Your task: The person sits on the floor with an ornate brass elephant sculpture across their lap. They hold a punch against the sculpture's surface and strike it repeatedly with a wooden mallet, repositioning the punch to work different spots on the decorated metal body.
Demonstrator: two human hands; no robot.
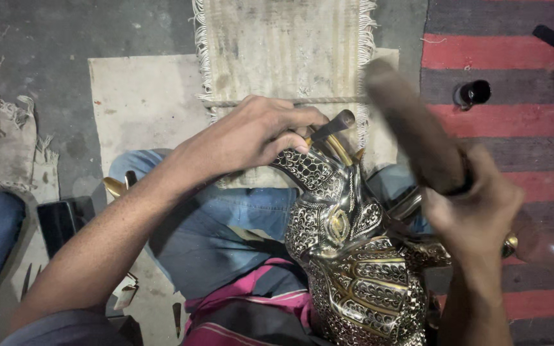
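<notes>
A small chisel (331, 126) is gripped by the left hand (251, 134) against the engraved metal figure (354, 256) (silver and gold); a wooden mallet (411, 131) is clenched in the right hand (476, 205).

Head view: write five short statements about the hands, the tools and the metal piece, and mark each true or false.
1. The left hand holds a thin dark punch-like tool against the top of the ornate metal piece. True.
2. The right hand is empty. False: its fingers grip a thick wooden mallet, raised and blurred.
3. The metal piece rests on the person's lap. True.
4. The metal piece has a plain, smooth surface. False: it is covered in dense silver and gold patterning.
5. A small dark cylinder lies on the pale fringed mat. False: it lies on the red and grey striped rug.
</notes>
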